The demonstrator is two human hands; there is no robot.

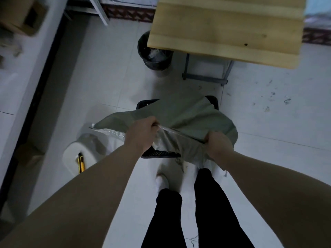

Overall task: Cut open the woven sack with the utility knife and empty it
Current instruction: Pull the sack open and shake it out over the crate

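Note:
I hold a grey-green woven sack (180,117) up over a black plastic crate (159,154) on the floor. My left hand (141,133) grips the sack's near edge on the left, and my right hand (219,146) grips the same edge on the right. The sack hangs limp and drapes across the crate, hiding most of it. A yellow utility knife (81,162) lies on a white round stool (80,154) to my left, away from both hands.
A wooden table (227,29) stands ahead with a black waste bin (154,52) beside its metal legs. A white counter with a cardboard box (21,15) runs along the left. My legs and white shoes stand just behind the crate on the tiled floor.

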